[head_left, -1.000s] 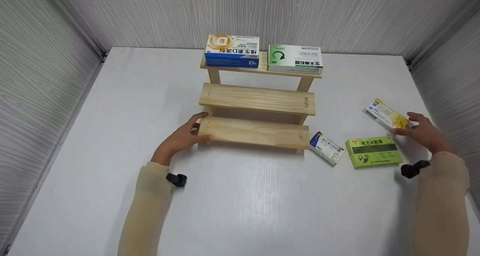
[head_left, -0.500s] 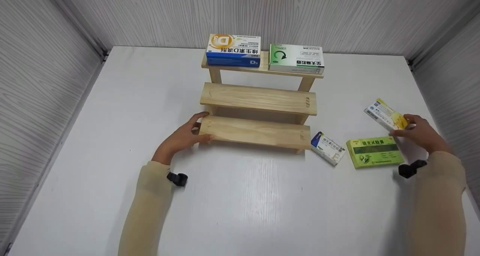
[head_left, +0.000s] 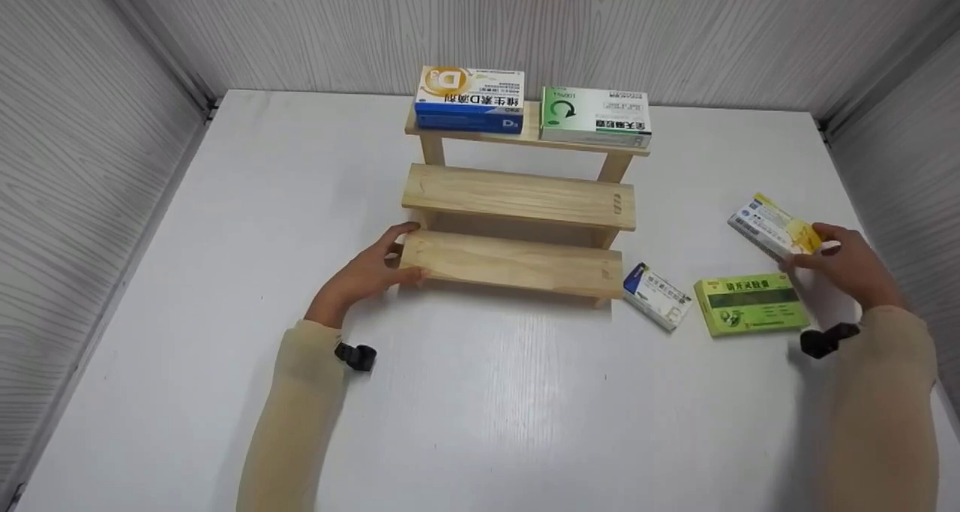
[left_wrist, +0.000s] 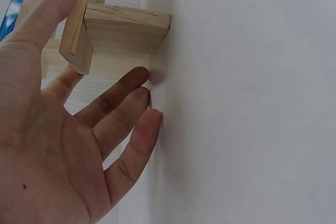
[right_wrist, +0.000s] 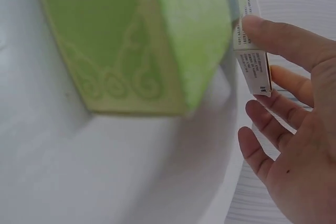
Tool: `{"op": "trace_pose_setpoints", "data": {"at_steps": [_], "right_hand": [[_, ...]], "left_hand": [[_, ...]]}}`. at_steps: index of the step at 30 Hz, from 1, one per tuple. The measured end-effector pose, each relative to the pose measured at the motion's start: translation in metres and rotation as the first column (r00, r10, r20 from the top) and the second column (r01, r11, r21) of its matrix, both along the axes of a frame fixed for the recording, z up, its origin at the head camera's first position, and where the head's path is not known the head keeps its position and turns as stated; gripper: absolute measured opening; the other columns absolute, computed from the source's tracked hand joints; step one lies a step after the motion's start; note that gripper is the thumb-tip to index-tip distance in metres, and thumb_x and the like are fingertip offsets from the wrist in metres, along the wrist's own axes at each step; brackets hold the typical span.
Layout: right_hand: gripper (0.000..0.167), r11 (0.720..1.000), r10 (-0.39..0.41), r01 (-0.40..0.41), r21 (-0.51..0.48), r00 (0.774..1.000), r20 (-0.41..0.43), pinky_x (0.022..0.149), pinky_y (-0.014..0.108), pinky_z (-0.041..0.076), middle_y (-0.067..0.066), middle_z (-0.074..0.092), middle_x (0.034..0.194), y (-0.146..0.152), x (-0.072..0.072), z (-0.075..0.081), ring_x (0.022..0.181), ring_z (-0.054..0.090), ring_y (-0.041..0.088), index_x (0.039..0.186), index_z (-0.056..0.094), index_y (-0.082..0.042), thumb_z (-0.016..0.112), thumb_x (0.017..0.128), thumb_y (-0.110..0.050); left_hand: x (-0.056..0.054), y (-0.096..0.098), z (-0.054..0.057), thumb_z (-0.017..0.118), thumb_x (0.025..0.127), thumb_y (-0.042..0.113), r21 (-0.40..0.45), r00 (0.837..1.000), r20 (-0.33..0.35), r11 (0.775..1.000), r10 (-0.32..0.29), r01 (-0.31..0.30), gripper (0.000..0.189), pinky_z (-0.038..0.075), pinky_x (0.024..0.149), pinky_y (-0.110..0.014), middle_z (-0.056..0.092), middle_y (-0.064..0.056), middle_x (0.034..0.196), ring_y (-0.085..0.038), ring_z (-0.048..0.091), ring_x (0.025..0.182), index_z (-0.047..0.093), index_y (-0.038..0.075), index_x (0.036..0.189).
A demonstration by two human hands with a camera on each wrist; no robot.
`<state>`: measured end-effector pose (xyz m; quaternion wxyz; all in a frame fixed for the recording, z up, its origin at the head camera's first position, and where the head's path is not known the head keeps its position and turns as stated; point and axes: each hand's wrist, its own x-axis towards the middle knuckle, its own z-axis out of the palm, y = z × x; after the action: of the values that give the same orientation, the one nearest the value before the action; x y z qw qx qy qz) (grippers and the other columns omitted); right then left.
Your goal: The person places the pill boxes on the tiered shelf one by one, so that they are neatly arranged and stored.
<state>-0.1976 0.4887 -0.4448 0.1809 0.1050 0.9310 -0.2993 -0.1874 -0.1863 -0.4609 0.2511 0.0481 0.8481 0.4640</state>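
Observation:
My left hand pinches the left end of the lowest step of a three-tier wooden display stand, thumb at its front edge and index finger behind. In the left wrist view the other fingers spread below the board, close to the white table. At the right, my right hand grips the near end of a white-and-yellow medicine box between thumb and fingers. The right wrist view shows the thumb on the box's printed side, the index finger behind it, and the remaining fingers loosely bent.
A green medicine box lies just in front of the right hand. Left of it, a white-and-blue box lies near the stand's right corner. On the top tier sit a blue-and-white D3 box and a green-and-white box. Grey wood-grain walls surround the table.
My right fingers have drawn in from beside the white-and-yellow box to grip its end, and the box has shifted very slightly. The left hand keeps its hold on the stand.

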Motion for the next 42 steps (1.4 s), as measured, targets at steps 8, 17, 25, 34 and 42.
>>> {"op": "trace_pose_setpoints", "data": {"at_steps": [8, 17, 25, 34, 42], "right_hand": [[0.098, 0.998, -0.036, 0.032, -0.051, 0.996, -0.082, 0.095, 0.061, 0.031, 0.026, 0.013, 0.158, -0.011, 0.003, 0.019, 0.124, 0.034, 0.041, 0.156, 0.009, -0.012, 0.060, 0.086, -0.060], [0.080, 0.996, -0.073, 0.062, -0.069, 0.982, -0.175, 0.083, 0.034, 0.034, 0.017, 0.018, 0.157, -0.025, 0.015, 0.040, 0.088, 0.041, -0.004, 0.154, 0.022, -0.027, 0.062, 0.089, -0.053], [0.074, 0.999, -0.006, -0.002, -0.033, 0.975, -0.223, 0.070, 0.017, 0.040, 0.017, 0.031, 0.143, -0.041, 0.022, 0.054, 0.086, 0.044, -0.003, 0.151, 0.032, -0.023, 0.065, 0.089, -0.046], [0.065, 0.992, 0.100, -0.119, -0.042, 0.944, -0.314, 0.065, 0.016, 0.042, -0.026, 0.038, 0.115, -0.068, 0.028, 0.075, 0.084, 0.049, -0.007, 0.145, 0.041, -0.021, 0.071, 0.088, -0.031], [0.062, 0.935, 0.294, -0.350, -0.048, 0.846, -0.444, 0.071, 0.012, 0.036, -0.029, 0.043, 0.122, -0.103, 0.034, 0.080, 0.086, 0.053, -0.007, 0.139, 0.049, -0.016, 0.074, 0.084, -0.008]], "left_hand": [[0.000, -0.001, 0.000, 0.073, 0.080, 0.052, 0.000, 1.000, 0.014, 1.000, 0.013, -0.013, 0.089, 0.038, 0.102, -0.053, 0.039, -0.017, 0.146, -0.032, 0.042, 0.136, 0.021, 0.038, 0.151], [0.001, 0.000, 0.000, 0.073, 0.080, 0.052, -0.013, 1.000, 0.009, 1.000, 0.016, -0.016, 0.088, 0.039, 0.101, -0.052, 0.040, -0.017, 0.145, -0.032, 0.044, 0.135, 0.021, 0.039, 0.150], [0.001, 0.000, 0.000, 0.073, 0.080, 0.052, -0.007, 1.000, 0.008, 1.000, 0.014, -0.014, 0.088, 0.040, 0.098, -0.050, 0.040, -0.017, 0.146, -0.032, 0.045, 0.133, 0.021, 0.039, 0.150], [0.003, 0.002, 0.008, 0.071, 0.086, 0.038, 0.051, 0.999, 0.034, 0.999, 0.000, -0.002, 0.085, 0.035, 0.103, -0.051, 0.036, -0.019, 0.149, -0.034, 0.043, 0.135, 0.019, 0.033, 0.152], [0.000, 0.000, 0.000, 0.072, 0.085, 0.043, 0.025, 1.000, 0.019, 1.000, 0.004, -0.004, 0.085, 0.037, 0.101, -0.051, 0.038, -0.017, 0.148, -0.033, 0.044, 0.134, 0.020, 0.037, 0.151]]}}
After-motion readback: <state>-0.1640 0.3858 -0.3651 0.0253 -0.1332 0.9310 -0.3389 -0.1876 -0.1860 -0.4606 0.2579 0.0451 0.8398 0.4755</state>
